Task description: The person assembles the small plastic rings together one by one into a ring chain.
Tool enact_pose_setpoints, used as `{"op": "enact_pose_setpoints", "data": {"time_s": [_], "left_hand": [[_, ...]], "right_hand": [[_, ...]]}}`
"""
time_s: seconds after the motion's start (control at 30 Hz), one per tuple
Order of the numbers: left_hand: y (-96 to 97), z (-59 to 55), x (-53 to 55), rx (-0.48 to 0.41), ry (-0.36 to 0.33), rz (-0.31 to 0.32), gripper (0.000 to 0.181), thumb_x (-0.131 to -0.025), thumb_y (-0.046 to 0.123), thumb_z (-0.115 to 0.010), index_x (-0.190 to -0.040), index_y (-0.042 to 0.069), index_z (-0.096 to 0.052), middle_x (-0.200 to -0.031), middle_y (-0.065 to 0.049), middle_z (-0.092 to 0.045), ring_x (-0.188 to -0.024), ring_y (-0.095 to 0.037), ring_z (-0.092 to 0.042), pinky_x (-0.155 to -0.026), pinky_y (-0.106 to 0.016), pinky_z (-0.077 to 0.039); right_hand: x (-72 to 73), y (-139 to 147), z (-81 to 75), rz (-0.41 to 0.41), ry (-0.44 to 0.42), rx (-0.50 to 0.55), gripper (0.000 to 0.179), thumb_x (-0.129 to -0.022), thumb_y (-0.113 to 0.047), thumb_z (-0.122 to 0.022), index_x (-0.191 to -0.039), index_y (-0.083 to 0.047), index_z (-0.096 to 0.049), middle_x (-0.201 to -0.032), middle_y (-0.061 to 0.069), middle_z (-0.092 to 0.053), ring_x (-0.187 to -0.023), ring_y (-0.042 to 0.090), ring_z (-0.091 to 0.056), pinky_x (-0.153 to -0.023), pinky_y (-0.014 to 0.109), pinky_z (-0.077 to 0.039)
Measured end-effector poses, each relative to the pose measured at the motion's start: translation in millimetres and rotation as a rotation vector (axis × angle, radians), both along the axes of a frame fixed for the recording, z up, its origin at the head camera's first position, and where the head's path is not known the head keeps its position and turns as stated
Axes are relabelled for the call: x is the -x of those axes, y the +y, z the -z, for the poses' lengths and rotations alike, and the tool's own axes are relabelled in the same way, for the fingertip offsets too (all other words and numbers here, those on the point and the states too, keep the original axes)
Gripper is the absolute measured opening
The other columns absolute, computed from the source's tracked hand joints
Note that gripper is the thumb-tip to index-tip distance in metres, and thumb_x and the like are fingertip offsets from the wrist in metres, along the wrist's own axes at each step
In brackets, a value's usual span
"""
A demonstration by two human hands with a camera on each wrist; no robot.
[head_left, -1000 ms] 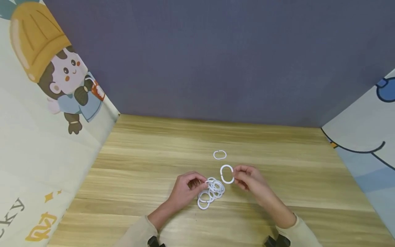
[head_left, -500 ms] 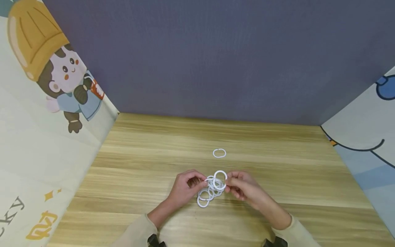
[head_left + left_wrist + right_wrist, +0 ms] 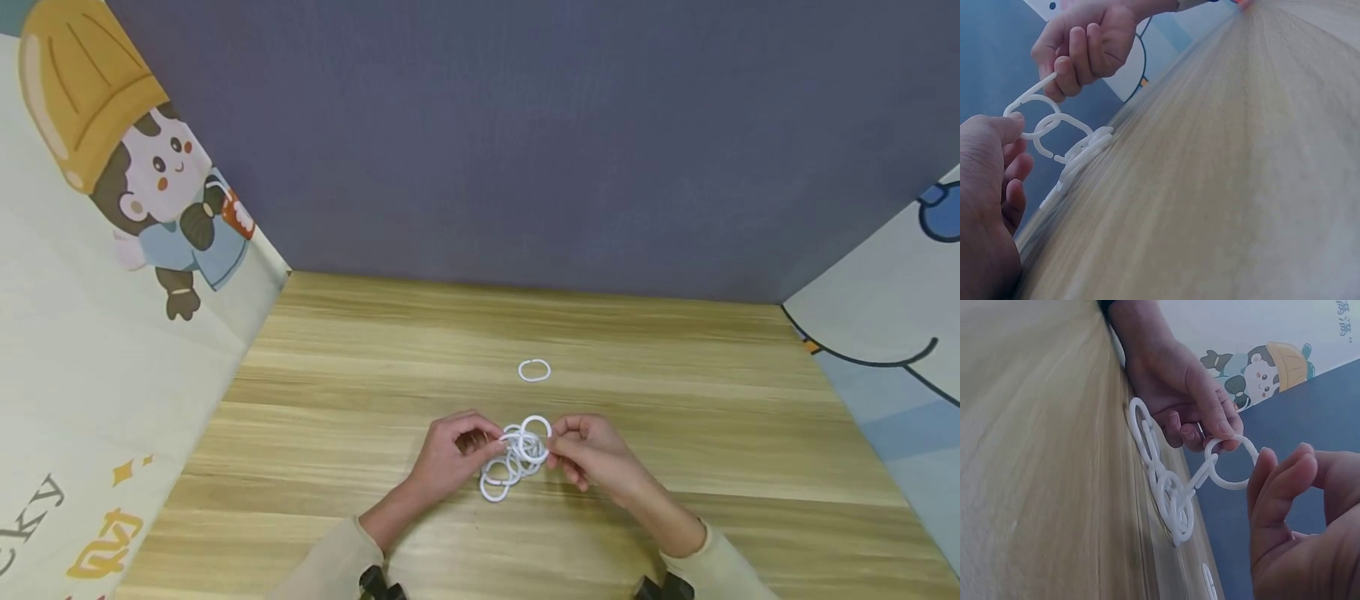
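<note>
My left hand (image 3: 450, 454) pinches an end link of a white plastic link chain (image 3: 493, 500) between thumb and fingertips. Below that link the rest of the chain (image 3: 1174, 522) lies heaped on the wooden table, its oval links joined one through another. My right hand (image 3: 600, 460) pinches a single white link (image 3: 536, 417) by its edge and holds it up against the end link. In the left wrist view the two held links (image 3: 1034, 89) overlap near the left thumb. Whether one passes through the other cannot be told.
A loose white oval link (image 3: 534, 381) lies on the table (image 3: 360, 367) beyond the hands. A dark blue-grey panel (image 3: 480, 150) rises at the table's back edge. Printed side panels (image 3: 90, 350) stand at left and right.
My right hand has moved left, bringing its link from beside the chain to the link in my left hand. Over the last half second it barely moves. The left hand keeps its pinch.
</note>
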State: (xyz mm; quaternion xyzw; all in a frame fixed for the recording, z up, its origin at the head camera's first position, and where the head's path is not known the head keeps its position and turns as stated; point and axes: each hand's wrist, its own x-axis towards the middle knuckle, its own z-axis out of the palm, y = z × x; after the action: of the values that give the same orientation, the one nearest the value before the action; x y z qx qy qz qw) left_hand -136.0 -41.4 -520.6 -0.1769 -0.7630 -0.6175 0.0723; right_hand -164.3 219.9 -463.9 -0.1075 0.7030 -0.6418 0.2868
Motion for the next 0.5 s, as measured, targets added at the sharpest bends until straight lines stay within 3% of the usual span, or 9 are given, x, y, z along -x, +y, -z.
{"op": "enact_pose_setpoints", "data": {"time_s": [0.23, 0.5], "left_hand": [[-1.0, 0.2, -0.9, 0.007, 0.007, -0.001, 0.009, -0.092, 0.005, -0.090, -0.099, 0.008, -0.084, -0.086, -0.002, -0.076, -0.071, -0.002, -0.059, -0.058, -0.021, -0.051], [-0.7, -1.6, -1.5, -0.001, 0.023, 0.005, 0.010, -0.090, 0.004, -0.091, -0.099, 0.007, -0.085, -0.086, -0.003, -0.076, -0.072, -0.002, -0.060, -0.059, -0.021, -0.052]], "right_hand": [[-2.7, -3.9, -2.3, 0.046, 0.062, -0.098, 0.014, -0.102, -0.001, -0.067, -0.106, 0.011, -0.063, -0.078, 0.014, -0.071, -0.050, 0.008, -0.054, -0.044, 0.020, -0.046], [-7.1, -8.2, -2.7, 0.096, 0.107, -0.139, 0.011, -0.098, 0.002, -0.067, -0.105, 0.010, -0.065, -0.078, 0.014, -0.073, -0.052, 0.012, -0.059, -0.045, 0.023, -0.051]]}}
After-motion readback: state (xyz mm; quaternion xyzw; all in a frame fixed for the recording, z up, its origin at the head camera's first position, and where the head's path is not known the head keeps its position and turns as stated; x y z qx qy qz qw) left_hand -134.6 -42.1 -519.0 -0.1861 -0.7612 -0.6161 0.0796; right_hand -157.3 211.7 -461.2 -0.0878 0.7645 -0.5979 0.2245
